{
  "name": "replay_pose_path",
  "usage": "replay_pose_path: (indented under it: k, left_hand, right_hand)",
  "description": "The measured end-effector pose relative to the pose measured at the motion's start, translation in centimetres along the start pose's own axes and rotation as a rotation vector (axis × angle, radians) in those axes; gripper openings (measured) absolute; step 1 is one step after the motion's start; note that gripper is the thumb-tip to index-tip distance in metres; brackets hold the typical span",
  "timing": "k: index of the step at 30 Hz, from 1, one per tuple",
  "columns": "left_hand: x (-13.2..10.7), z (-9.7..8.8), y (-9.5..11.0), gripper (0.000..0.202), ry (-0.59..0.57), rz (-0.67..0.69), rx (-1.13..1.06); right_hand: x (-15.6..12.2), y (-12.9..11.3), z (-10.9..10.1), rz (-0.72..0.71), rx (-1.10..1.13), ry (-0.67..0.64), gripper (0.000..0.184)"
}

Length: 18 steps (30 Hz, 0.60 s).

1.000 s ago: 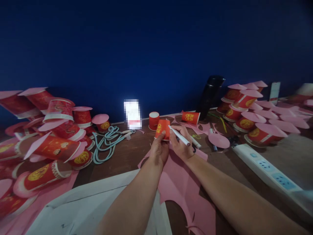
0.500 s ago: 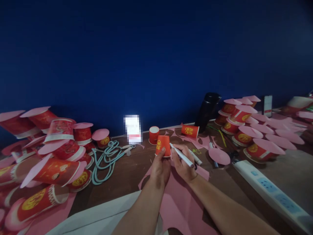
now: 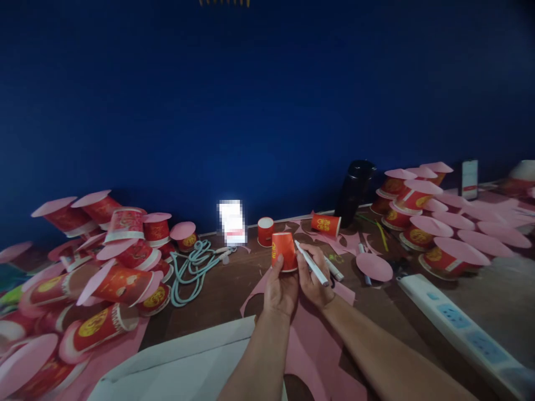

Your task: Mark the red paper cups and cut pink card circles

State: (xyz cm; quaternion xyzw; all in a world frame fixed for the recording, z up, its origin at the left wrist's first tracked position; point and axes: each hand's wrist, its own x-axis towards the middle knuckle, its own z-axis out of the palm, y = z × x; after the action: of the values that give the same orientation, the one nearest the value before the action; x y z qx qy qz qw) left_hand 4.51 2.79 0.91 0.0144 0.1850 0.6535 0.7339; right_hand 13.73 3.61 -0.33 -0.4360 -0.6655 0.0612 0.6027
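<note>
My left hand (image 3: pixel 281 285) grips a small red paper cup (image 3: pixel 284 250), held upside down over a pink paper sheet (image 3: pixel 309 340) on the brown table. My right hand (image 3: pixel 314 278) holds a white marker pen (image 3: pixel 311 263), its tip close to the cup's right side. Both hands are together at the table's middle.
Piles of red cups with pink paper discs lie at the left (image 3: pixel 117 262) and right (image 3: pixel 422 217). Two more red cups (image 3: pixel 265 230) (image 3: pixel 326 224), a teal cord (image 3: pixel 190 267), a black bottle (image 3: pixel 355 192), a white power strip (image 3: pixel 451 320) and a white board (image 3: pixel 188 367) surround the hands.
The view has tilted and shifted, so everything sits lower and further right in the picture. My hands stay together with the cup and pen; the cup is turned slightly.
</note>
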Motion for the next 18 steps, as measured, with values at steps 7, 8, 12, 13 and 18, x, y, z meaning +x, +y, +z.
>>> replay_pose_path:
  k: [7, 8, 12, 13, 18]
  left_hand:
    - [1.1, -0.6, 0.7, 0.017, -0.068, 0.025, 0.036]
    - [1.3, -0.7, 0.7, 0.015, -0.082, 0.001, 0.038]
    - [1.7, -0.5, 0.4, 0.009, -0.074, -0.024, 0.047]
    - [1.8, -0.5, 0.4, 0.011, -0.051, 0.002, 0.043]
    - [2.3, -0.6, 0.9, 0.026, 0.053, 0.084, 0.026]
  right_hand:
    - [-0.3, -1.1, 0.2, -0.036, 0.063, -0.043, 0.028]
    - [-0.3, -1.2, 0.3, -0.045, 0.069, -0.053, 0.029]
    - [-0.1, -1.3, 0.4, -0.032, 0.065, -0.05, 0.024]
    - [0.1, -1.4, 0.4, -0.007, 0.065, -0.032, 0.022]
    - [2.0, -1.9, 0.5, 0.106, 0.094, 0.053, 0.023]
